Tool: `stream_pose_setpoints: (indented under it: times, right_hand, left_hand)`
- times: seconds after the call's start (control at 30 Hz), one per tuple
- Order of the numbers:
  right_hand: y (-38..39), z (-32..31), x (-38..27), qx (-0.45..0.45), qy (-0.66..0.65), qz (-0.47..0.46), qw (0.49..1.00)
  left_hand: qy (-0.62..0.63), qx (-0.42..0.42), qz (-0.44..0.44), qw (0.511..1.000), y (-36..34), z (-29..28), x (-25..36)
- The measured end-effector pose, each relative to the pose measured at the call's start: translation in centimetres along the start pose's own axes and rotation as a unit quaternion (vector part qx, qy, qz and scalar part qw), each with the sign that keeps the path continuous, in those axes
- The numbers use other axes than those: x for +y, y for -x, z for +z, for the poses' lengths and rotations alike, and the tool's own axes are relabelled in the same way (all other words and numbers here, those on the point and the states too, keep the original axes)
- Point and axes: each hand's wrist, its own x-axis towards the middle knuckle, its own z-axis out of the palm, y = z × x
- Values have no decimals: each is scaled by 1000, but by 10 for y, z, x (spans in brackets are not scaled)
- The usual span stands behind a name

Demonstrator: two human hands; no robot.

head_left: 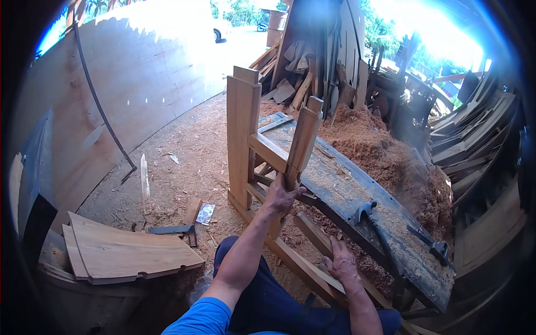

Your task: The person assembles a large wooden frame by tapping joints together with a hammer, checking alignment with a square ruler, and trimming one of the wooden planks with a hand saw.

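Observation:
A wooden frame (239,128) of thick posts and crosspieces, like part of a chair or stool, stands in front of me. Its shorter right-hand post (304,137) has a narrower end at the top. My left hand (282,195) is closed around the lower part of that post, the thumb pointing right. Lower and to the right, my right hand (341,259) grips a long wooden rail (312,231), whose near end runs down past my knee. Some of the right hand's fingers are hidden behind the wood. Another long rail (301,265) lies between my two arms.
A dusty workbench (346,184) slants away at the right, with a hammer-like tool (365,209) and a dark metal tool (440,251) on it. Sawdust is heaped (385,145) behind. Curved wooden panels (128,248) lie at left; stacked boards (480,134) line the right.

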Motion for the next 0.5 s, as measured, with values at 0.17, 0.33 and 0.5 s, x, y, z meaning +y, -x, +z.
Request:
stream_pose_setpoints:
  times: [0.17, 0.33, 0.5]
  right_hand:
    - [-23, -8, -37, 148, -15, -127, 981]
    - [-50, -51, -64, 250, -7, -125, 960]
    - [-48, -105, -12, 368, 170, 74, 911]
  left_hand:
    - [16, -28, 11, 999, -6, 1, -6]
    - [50, 30, 0, 998, 3, 9, -4]
    - [21, -7, 3, 1000, 0, -2, -1]
